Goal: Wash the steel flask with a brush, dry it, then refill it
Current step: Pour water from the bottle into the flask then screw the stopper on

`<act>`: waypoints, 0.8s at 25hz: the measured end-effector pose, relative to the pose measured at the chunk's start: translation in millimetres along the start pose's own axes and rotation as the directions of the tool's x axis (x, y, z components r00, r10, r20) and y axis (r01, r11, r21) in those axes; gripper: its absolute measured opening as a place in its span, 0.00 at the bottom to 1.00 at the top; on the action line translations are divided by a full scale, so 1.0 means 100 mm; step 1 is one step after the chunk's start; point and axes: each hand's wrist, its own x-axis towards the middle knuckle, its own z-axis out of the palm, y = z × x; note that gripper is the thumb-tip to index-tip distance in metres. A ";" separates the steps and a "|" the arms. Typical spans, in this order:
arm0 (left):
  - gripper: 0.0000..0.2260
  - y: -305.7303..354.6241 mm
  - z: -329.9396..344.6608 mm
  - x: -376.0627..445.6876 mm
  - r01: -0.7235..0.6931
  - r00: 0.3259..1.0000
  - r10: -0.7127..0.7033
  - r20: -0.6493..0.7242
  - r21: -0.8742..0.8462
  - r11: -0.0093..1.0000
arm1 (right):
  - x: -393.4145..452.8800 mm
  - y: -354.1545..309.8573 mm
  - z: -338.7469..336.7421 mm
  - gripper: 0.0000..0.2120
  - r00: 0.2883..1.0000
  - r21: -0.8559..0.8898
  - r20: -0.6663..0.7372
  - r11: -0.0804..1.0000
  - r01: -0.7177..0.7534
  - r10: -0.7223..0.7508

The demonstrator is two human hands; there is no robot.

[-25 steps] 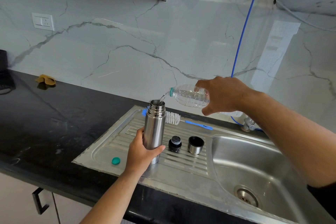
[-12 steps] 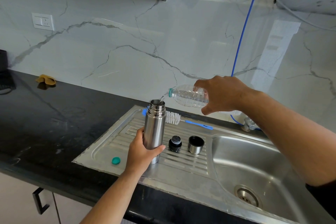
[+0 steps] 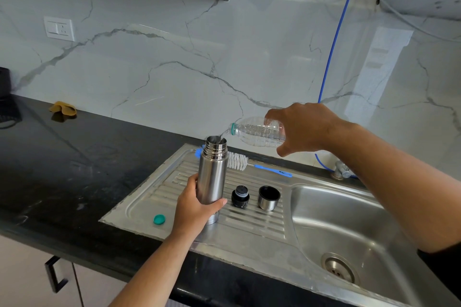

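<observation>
A: Near first. Left hand [image 3: 197, 209], lower centre of the frame, fingers and thumb curled round the steel flask [image 3: 212, 177]. Flask upright, base on the ribbed drainboard [image 3: 252, 224], mouth open.

B: Change there versus a second back?

A: None I can see. Same grip, same spot, flask no more tilted than before. Teal bottle cap [image 3: 159, 219] lies on the drainboard left of that hand, not shifted.

B: Next row back?

A: Black stopper [image 3: 240, 196] and steel cup lid [image 3: 269, 197] stand side by side just right of the flask, apart from it. Both unmoved. Sink basin [image 3: 349, 227] at lower right.

B: Behind those?

A: Bottle brush [image 3: 252, 162] lies flat behind the flask, bristle end partly hidden by it, blue handle pointing right. Nobody touches it.

B: The pour?

A: Right hand [image 3: 304, 129], centre right, wraps the rear of a clear plastic bottle [image 3: 257, 132], fingers on top and thumb below. Bottle is near horizontal, neck over the flask mouth. A thin stream shows from neck to mouth.

B: What differs from the earlier frame?

A: Little. The bottle neck looks a touch higher against the flask rim; the hand has barely drifted. Water level in the bottle I cannot compare.

B: Meaning for the task?

A: My read: washing and drying are over, the refill is under way. How full the flask is, cannot tell. Stopper and lid remain off.

B: Far end?

A: Black countertop [image 3: 74, 169], a yellow cloth [image 3: 62, 108] at left, marble wall behind.
</observation>
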 end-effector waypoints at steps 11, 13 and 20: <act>0.34 0.00 -0.01 0.00 -0.007 1.000 0.007 0.005 0.014 1.000 | 0.03 -0.04 -0.03 0.37 1.000 -0.042 0.011 0.999 -0.006 0.007; 0.34 0.01 -0.01 0.00 -0.008 1.000 0.008 0.008 0.011 1.000 | 0.04 -0.04 -0.04 0.37 1.000 -0.046 0.014 0.999 -0.008 0.008; 0.34 0.01 -0.01 -0.01 -0.007 1.000 0.007 0.012 -0.004 1.000 | 0.07 -0.05 -0.06 0.38 1.000 -0.070 0.022 0.997 -0.007 0.008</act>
